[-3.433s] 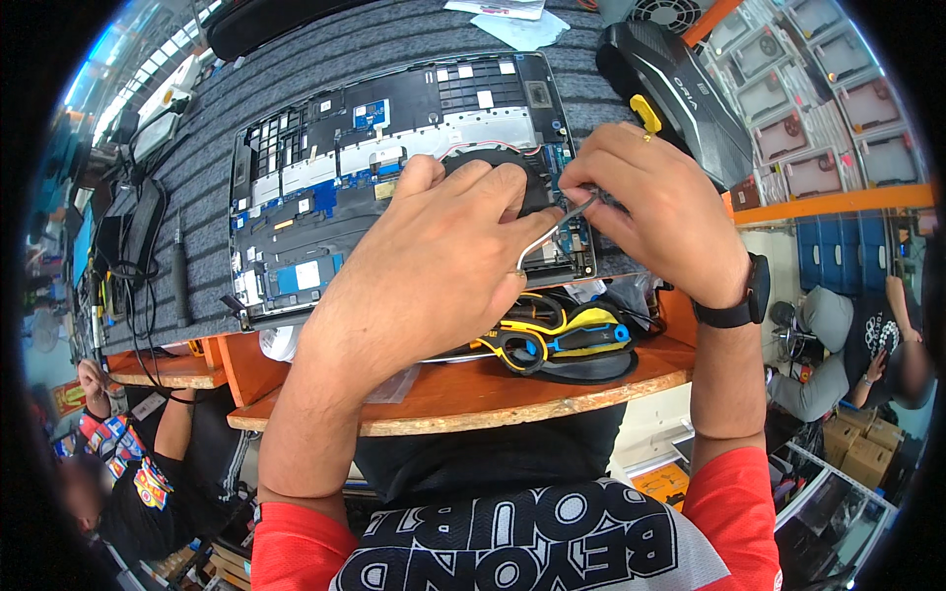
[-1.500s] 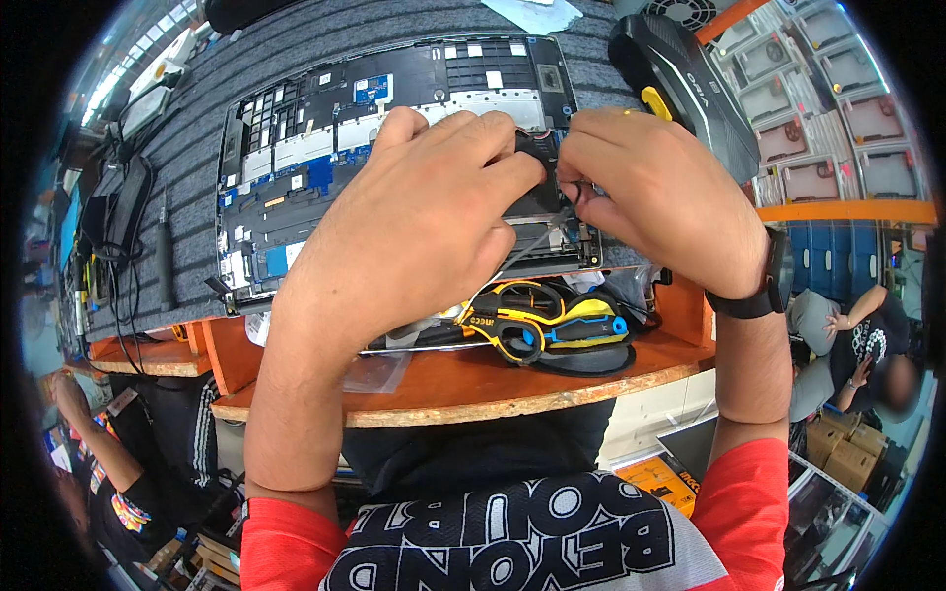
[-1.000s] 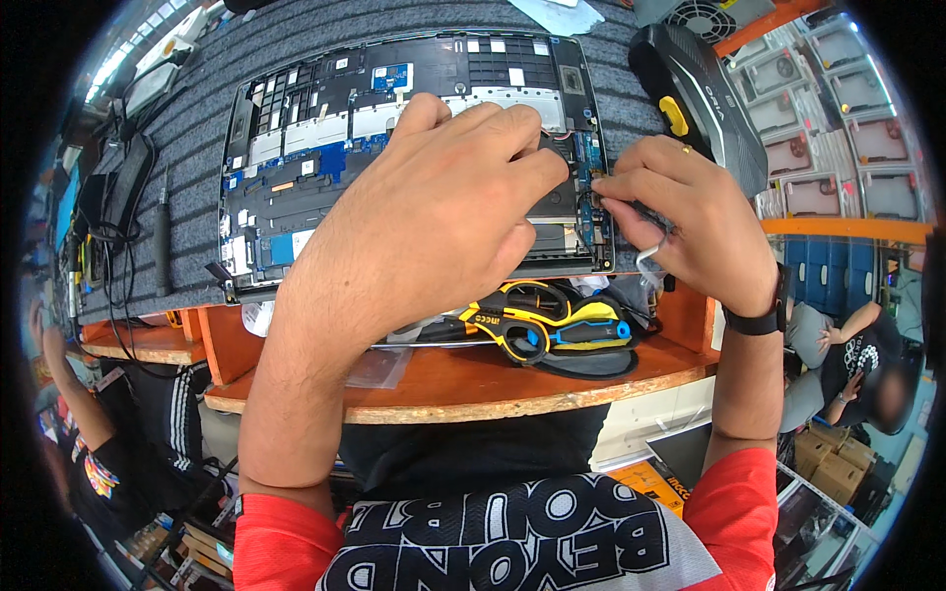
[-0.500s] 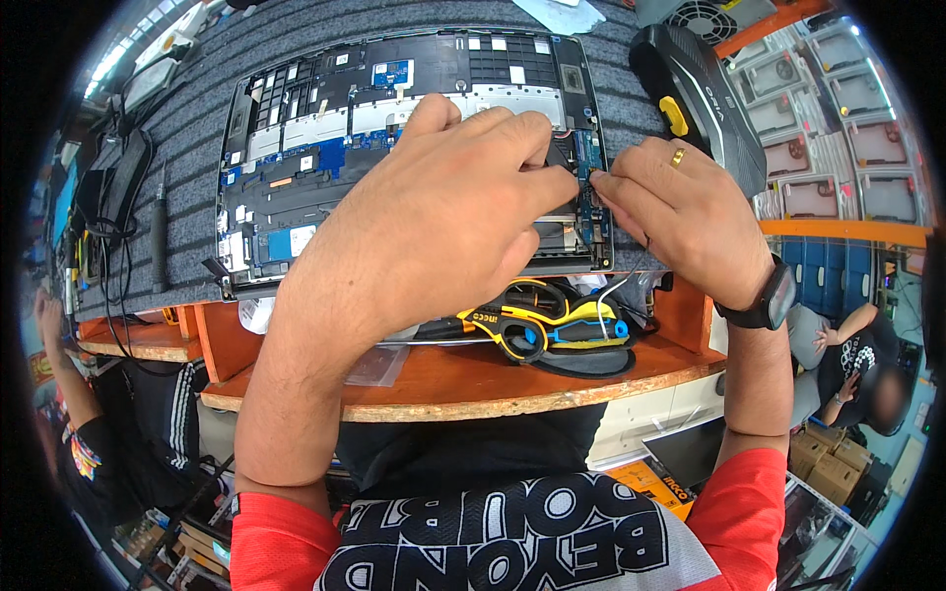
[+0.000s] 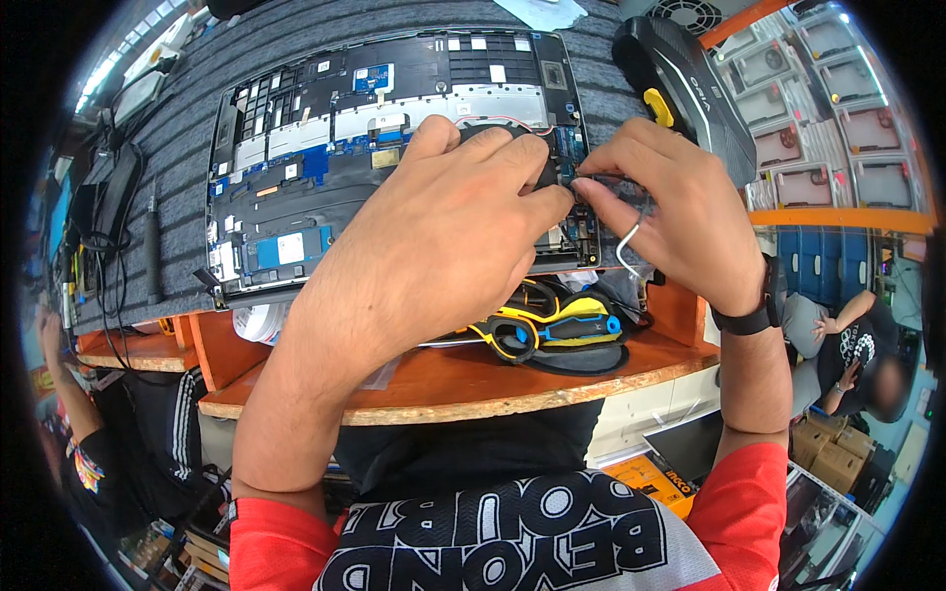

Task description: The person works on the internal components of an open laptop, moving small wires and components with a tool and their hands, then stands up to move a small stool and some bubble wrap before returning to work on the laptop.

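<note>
I have the opened laptop chassis (image 5: 345,177) inner side up on the table's grey ribbed mat (image 5: 187,118), its near side close to the table's front edge. My left hand (image 5: 448,222) is palm down over the chassis, hiding its front middle; the fingers are bent, with the forefinger tip near the small board (image 5: 570,148) along the chassis's right edge. I cannot tell whether the left fingers grip anything. My right hand (image 5: 675,197) is just beside that right edge, thumb and forefinger drawn close together at the board, the hand closed around a slim tool (image 5: 622,252) whose bent white end points toward the table's front edge.

Surroundings: screwdriver (image 5: 153,251) left of the chassis, handle toward the front edge; black case (image 5: 690,108) to the right; yellow-and-black handled tools (image 5: 512,333) on the orange shelf (image 5: 493,382) below the front edge.
</note>
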Demonstrator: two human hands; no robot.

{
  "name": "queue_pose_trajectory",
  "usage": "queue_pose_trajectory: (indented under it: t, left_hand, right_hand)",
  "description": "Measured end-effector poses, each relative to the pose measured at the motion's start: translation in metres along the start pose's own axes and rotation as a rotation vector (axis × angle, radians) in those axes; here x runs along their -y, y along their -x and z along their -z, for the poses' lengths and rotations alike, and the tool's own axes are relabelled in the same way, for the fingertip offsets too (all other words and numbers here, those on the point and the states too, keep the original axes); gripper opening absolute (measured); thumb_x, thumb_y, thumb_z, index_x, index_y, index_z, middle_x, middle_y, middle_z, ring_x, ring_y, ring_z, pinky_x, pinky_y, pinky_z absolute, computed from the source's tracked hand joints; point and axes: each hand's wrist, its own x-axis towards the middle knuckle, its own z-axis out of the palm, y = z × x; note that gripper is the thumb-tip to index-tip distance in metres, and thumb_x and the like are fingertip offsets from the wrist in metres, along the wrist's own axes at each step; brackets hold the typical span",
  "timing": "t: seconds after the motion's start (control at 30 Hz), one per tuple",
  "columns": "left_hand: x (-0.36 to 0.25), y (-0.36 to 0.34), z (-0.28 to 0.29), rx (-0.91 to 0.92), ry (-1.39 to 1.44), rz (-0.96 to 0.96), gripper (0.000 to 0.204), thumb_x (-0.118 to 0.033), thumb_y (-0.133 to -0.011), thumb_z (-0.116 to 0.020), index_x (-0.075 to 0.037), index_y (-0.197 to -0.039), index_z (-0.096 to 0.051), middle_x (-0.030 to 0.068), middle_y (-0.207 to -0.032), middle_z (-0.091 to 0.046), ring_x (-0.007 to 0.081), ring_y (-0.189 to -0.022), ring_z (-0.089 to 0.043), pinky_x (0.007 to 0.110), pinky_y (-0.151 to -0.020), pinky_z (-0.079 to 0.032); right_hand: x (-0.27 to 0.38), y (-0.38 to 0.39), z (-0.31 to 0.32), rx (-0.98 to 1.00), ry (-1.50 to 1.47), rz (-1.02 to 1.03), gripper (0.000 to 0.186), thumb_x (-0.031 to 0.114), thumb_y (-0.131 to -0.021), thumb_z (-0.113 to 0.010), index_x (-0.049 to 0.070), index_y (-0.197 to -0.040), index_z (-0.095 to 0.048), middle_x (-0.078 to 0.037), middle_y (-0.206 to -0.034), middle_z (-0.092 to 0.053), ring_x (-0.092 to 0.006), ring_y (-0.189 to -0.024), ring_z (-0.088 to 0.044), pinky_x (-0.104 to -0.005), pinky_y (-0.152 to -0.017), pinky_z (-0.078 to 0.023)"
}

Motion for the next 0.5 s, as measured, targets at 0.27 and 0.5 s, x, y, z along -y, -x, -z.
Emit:
queue_pose_trajectory:
  t: [0.27, 0.5]
  left_hand:
    - [0.003, 0.0, 0.003, -0.023, -0.01, -0.02, 0.044, -0.004, -0.08, -0.069, -0.01, -0.123, -0.073, 0.0068, -0.104, -0.057, 0.0248, -0.102, -0.059, 0.042, -0.09, -0.039]
    - [0.014, -0.001, 0.009, -0.224, -0.055, -0.014, 0.04, -0.004, -0.08, -0.064, -0.01, -0.119, -0.071, 0.0077, -0.105, -0.06, 0.0269, -0.102, -0.062, 0.043, -0.091, -0.04]
  right_hand:
    - [0.002, -0.004, 0.002, 0.128, -0.467, -0.383, 0.015, 0.011, -0.097, -0.074, -0.004, -0.1, -0.071, -0.012, -0.082, -0.071, -0.0172, -0.072, -0.065, -0.032, -0.07, -0.054]
    - [-0.003, -0.008, 0.002, 0.146, -0.478, -0.329, 0.016, 0.01, -0.096, -0.075, -0.005, -0.099, -0.07, -0.013, -0.08, -0.069, -0.0192, -0.072, -0.065, -0.0332, -0.07, -0.054]
